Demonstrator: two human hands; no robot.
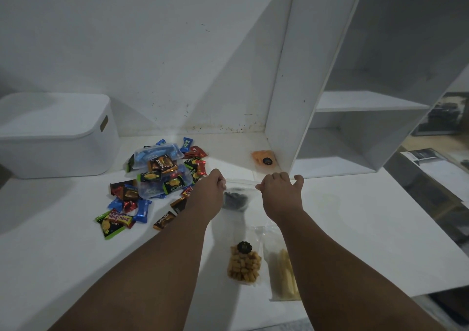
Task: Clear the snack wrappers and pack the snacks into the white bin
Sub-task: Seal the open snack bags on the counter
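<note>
Nearest the camera, two clear bags lie side by side on the white tabletop (355, 229): a bag of brown cracker pieces (244, 264) with a black round sticker, and just to its right a bag of pale sticks (284, 271), its long axis running away from the camera. Beyond them both hands are stretched out and closed on the top edge of a clear zip bag (239, 191) holding something dark: the left hand (212, 187) pinches its left corner, the right hand (279, 188) its right corner, so the bag's mouth runs left to right between them, and the dark contents sit toward the camera (whether the bag hangs or rests on the surface I cannot tell). Left of the left hand lies a pile of small wrapped snacks (152, 180) with a crumpled clear plastic wrapper on top. Farther left stands the white bin (55, 135), covered by its lid. An orange packet (264, 159) lies beside the white shelf unit (330, 127).
</note>
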